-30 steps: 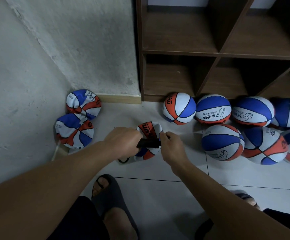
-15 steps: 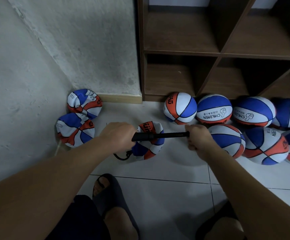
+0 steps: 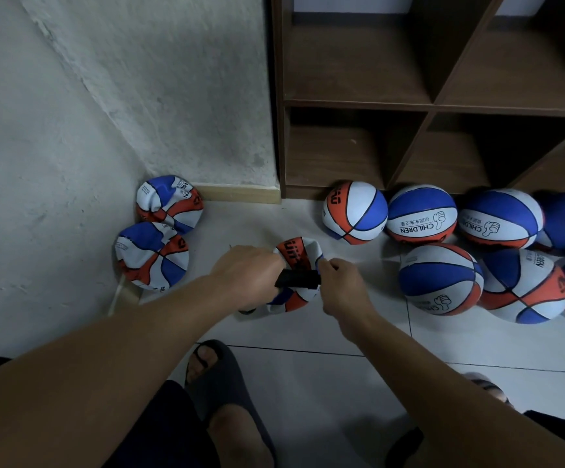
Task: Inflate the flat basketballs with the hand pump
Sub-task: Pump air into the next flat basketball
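A crumpled flat basketball (image 3: 296, 253) in red, white and blue lies on the floor tiles in front of me. Across it runs the black hand pump (image 3: 297, 278), held level. My left hand (image 3: 249, 275) grips the pump's body on the left. My right hand (image 3: 340, 282) grips the handle on the right, pushed in close against the body, so only a short black length shows between my hands. A dark hose end (image 3: 247, 311) peeks out below my left hand. Two more flat balls (image 3: 169, 204) (image 3: 151, 255) sit in the left corner against the wall.
Several inflated balls (image 3: 355, 212) (image 3: 440, 278) are grouped at the right in front of a brown wooden cubby shelf (image 3: 429, 106). Rough white walls close the left and back. My sandalled foot (image 3: 220, 369) is on the tiles below the hands.
Half a second ago the pump handle was pulled far out to the right. My right hand has pushed it back in, as it was one second ago. My left hand stayed put.
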`<action>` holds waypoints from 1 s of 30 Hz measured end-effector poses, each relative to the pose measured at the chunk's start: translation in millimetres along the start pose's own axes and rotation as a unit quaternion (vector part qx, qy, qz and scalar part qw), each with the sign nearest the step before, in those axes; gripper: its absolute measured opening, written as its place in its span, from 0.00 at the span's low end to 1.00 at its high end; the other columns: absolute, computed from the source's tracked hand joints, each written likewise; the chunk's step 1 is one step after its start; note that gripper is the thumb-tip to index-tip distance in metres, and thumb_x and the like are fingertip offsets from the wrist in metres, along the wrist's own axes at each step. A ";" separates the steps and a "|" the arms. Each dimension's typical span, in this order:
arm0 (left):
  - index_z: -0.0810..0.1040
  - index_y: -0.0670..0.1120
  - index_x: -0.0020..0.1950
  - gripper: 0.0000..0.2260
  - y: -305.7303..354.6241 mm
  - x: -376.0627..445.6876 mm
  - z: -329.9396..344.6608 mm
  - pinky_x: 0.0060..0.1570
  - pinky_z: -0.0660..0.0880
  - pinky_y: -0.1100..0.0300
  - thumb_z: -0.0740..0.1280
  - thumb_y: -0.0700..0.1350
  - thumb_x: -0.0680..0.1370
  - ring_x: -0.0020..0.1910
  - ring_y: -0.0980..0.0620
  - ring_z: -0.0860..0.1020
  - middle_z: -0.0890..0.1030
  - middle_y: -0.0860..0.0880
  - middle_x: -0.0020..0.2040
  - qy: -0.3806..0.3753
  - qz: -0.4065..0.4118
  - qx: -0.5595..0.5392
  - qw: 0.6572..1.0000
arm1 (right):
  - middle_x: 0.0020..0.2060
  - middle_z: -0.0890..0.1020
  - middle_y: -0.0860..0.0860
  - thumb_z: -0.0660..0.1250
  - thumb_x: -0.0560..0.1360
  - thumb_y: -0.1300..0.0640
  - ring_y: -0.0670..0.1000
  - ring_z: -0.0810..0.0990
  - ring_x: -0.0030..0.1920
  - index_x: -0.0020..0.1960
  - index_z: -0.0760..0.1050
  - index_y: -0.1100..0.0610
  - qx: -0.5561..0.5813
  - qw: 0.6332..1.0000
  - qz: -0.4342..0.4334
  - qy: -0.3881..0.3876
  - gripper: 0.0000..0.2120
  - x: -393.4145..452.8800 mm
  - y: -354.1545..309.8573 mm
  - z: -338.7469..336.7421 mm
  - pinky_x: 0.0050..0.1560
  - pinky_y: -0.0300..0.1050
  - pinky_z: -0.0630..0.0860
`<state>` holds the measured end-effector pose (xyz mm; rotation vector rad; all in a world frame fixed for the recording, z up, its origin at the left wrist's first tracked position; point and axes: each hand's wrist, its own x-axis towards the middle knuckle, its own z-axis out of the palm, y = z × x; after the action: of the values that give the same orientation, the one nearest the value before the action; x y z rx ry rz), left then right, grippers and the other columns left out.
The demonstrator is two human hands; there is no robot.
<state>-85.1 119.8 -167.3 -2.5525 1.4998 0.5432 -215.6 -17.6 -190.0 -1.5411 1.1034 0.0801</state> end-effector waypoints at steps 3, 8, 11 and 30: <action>0.77 0.50 0.45 0.05 -3.7 1.4 1.6 0.30 0.66 0.58 0.71 0.47 0.79 0.31 0.50 0.77 0.77 0.51 0.36 -0.002 0.003 -0.007 1.000 | 0.36 0.74 0.54 0.59 0.88 0.49 0.50 0.69 0.31 0.53 0.78 0.61 -0.021 0.999 0.012 -0.048 0.17 5.3 -4.2 -8.2 0.33 0.47 0.69; 0.79 0.52 0.44 0.05 -14.5 2.8 7.2 0.29 0.65 0.59 0.72 0.51 0.78 0.31 0.52 0.77 0.79 0.53 0.35 -0.004 -0.009 -0.012 1.000 | 0.34 0.75 0.56 0.60 0.88 0.53 0.52 0.72 0.30 0.50 0.76 0.62 -0.026 0.988 0.051 -0.141 0.14 17.1 -11.9 -41.2 0.34 0.49 0.76; 0.81 0.54 0.44 0.05 -30.2 2.3 8.4 0.30 0.71 0.58 0.72 0.53 0.78 0.32 0.53 0.78 0.80 0.53 0.36 -0.004 -0.046 -0.029 0.999 | 0.31 0.70 0.54 0.61 0.86 0.55 0.52 0.66 0.28 0.44 0.72 0.59 -0.008 0.994 0.064 -0.090 0.13 32.4 -10.2 -75.4 0.32 0.47 0.69; 0.71 0.53 0.38 0.12 6.7 0.6 6.9 0.30 0.69 0.57 0.71 0.49 0.79 0.30 0.51 0.76 0.78 0.51 0.35 -0.020 -0.011 -0.038 0.999 | 0.31 0.72 0.53 0.58 0.87 0.53 0.50 0.68 0.31 0.41 0.74 0.59 -0.046 0.999 -0.007 0.015 0.19 3.0 2.5 -2.9 0.33 0.48 0.66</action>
<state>-92.3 117.9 -173.5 -2.5952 1.4643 0.6557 -217.1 -21.4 -192.6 -1.6368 1.1251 0.1007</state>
